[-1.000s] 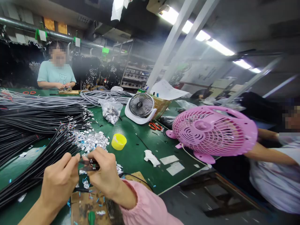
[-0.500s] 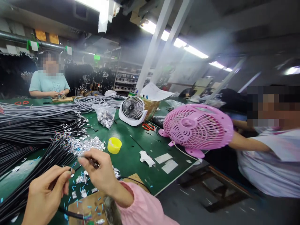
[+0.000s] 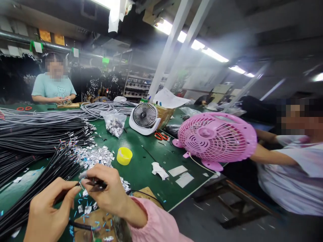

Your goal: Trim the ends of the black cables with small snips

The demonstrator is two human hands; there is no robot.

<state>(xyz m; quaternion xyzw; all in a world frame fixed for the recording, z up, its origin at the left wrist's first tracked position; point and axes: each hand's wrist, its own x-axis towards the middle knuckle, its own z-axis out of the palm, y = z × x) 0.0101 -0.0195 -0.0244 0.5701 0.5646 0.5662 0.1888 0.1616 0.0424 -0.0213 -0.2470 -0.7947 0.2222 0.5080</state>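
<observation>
While my wrists bend inward above the flat green table, smooth black cables stretch left; my right grip is clamped round a slim dark tool, my left grip pinches a thin wire end between them, and crinkled foil scraps lie just beyond.

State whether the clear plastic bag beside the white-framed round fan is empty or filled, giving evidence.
Not empty: dark and silvery pieces show through the clear plastic bag. What they are is unclear.
</observation>
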